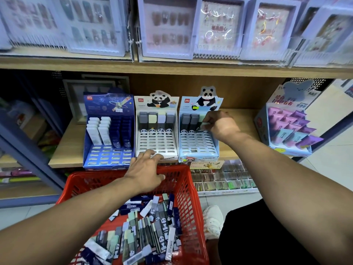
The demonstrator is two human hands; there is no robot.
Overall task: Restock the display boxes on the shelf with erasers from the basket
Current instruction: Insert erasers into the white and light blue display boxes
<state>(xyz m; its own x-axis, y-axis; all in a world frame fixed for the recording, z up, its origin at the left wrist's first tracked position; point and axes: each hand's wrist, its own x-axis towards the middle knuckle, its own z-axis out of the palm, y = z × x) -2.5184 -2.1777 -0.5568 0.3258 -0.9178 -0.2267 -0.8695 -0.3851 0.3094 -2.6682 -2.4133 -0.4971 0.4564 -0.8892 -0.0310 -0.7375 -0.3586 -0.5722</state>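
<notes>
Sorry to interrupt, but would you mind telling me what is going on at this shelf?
A person is restocking eraser display boxes from a red basket. The right hand pinches an eraser and sets it into the third column of the light-blue panda box, beside two grey ones already in. The left hand rests open on the basket's far rim, fingertips reaching the white panda box. Many loose erasers remain in the basket.

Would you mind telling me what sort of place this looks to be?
Most likely a stationery or variety shop aisle: branded eraser display boxes stand on a wooden shelf, boxed press-on nails fill the shelf above, and a red shopping basket holds loose stock.
</notes>
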